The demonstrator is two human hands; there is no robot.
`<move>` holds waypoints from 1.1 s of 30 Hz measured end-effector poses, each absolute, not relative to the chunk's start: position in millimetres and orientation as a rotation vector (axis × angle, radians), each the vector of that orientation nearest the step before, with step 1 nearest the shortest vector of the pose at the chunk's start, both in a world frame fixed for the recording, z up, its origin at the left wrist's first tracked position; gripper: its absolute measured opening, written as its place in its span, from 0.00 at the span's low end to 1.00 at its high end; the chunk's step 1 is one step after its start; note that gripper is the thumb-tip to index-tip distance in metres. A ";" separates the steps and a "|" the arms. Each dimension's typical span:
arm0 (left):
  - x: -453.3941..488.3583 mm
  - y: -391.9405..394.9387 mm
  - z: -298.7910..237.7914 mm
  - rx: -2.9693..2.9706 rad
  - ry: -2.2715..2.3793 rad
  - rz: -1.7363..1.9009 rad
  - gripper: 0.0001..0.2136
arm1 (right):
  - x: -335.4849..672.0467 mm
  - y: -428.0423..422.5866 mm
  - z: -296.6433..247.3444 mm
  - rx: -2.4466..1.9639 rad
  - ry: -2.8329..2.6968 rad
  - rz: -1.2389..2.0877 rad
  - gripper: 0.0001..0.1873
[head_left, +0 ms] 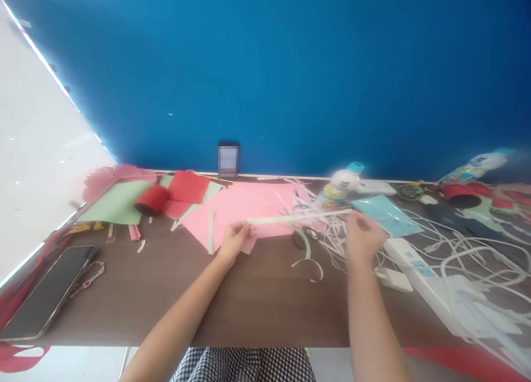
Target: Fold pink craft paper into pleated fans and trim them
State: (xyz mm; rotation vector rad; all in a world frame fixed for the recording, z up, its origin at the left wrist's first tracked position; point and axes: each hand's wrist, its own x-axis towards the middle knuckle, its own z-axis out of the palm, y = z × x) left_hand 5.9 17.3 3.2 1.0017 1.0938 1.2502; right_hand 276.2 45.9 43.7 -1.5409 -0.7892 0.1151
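Observation:
Stretched between my hands is a narrow pale green paper strip (286, 219), nearly level above the table. My left hand (236, 238) pinches its left end between thumb and fingers. At the other end, my right hand (363, 235) has its fingers closed on the strip, slightly blurred. Below and behind lie pink paper sheets (249, 199), with another short green strip (211, 230) on them. A tangle of thin white paper strips (332, 227) lies just left of my right hand. Under the held strip is a curled green strip (306, 243), beside a dark loop I cannot make out.
A smartphone (50, 293) lies at the left; another phone (228, 159) leans on the blue wall. Red paper (188, 187), a red roll (152, 199) and green paper (120, 202) sit back left. A bottle (342, 182), blue packet (385, 215), power strip (423, 282) and cables occupy the right.

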 end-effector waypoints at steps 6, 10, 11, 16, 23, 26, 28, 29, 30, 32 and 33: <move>7.7 19.1 -2.2 0.966 1.075 1.177 0.12 | 337.2 34.0 34.8 -2.185 -1.301 0.013 0.10; 9.3 15.9 -0.4 0.989 1.068 1.123 0.12 | 294.2 18.9 37.6 -2.047 -1.683 -0.288 0.22; 9.9 14.3 0.9 1.005 1.072 1.111 0.12 | 273.4 13.9 39.6 -1.834 -1.866 -0.306 0.23; 14.6 5.6 8.0 1.078 1.066 1.061 0.11 | 181.5 -1.4 41.4 -1.105 -2.353 -0.314 0.17; -0.2 6.4 27.0 1.465 1.271 0.907 0.17 | 174.5 8.9 31.4 -1.082 -1.982 -0.015 0.10; -22.7 13.3 33.2 1.859 1.936 0.719 0.22 | 180.1 17.7 40.7 -1.191 -1.578 0.434 0.06; -38.0 18.7 31.7 1.885 2.255 0.458 0.21 | 177.8 29.4 48.7 -1.206 -1.327 0.810 0.09; -44.5 20.9 29.7 1.869 2.315 0.365 0.21 | 174.5 37.2 52.0 -1.188 -1.239 0.983 0.10; -49.7 22.5 27.2 1.846 2.335 0.300 0.20 | 169.9 46.1 54.3 -1.160 -1.195 1.130 0.11; -55.6 23.4 22.7 1.822 2.298 0.250 0.20 | 158.0 65.5 56.3 -1.163 -1.263 1.367 0.10; -56.2 22.6 21.2 1.817 2.265 0.254 0.20 | 151.6 75.2 56.2 -1.201 -1.335 1.433 0.09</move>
